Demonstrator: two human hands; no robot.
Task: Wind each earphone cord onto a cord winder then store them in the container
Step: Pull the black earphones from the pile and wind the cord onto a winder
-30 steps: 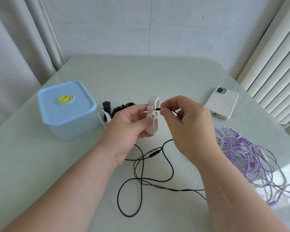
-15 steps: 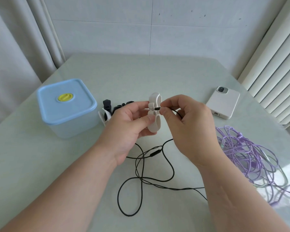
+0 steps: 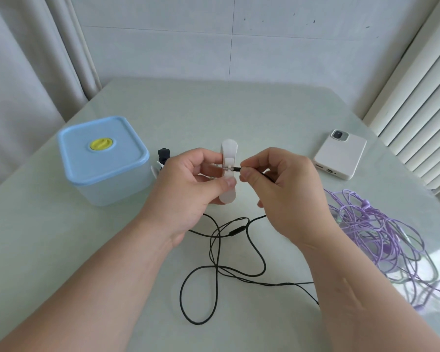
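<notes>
Pale table (image 3: 239, 118); left hand (image 3: 186, 189) tight around white cord winder (image 3: 229, 151), right hand (image 3: 287, 186) tight on black cord (image 3: 235, 231).

The right hand (image 3: 287, 189) has pushed the plug (image 3: 235, 168) of the black earphone cord (image 3: 236, 231) further to the left. One second ago its metal tip was only at the right edge of the white cord winder (image 3: 229, 151). Now the tip lies across the narrow middle of the winder, and the pinching fingertips are just beside its right side. The left hand (image 3: 186, 189) has turned the winder a little, so it stands more upright in the centre of the frame. This hand now also covers most of the dark pieces behind it, and only one black clip (image 3: 164, 153) shows at its upper left.
</notes>
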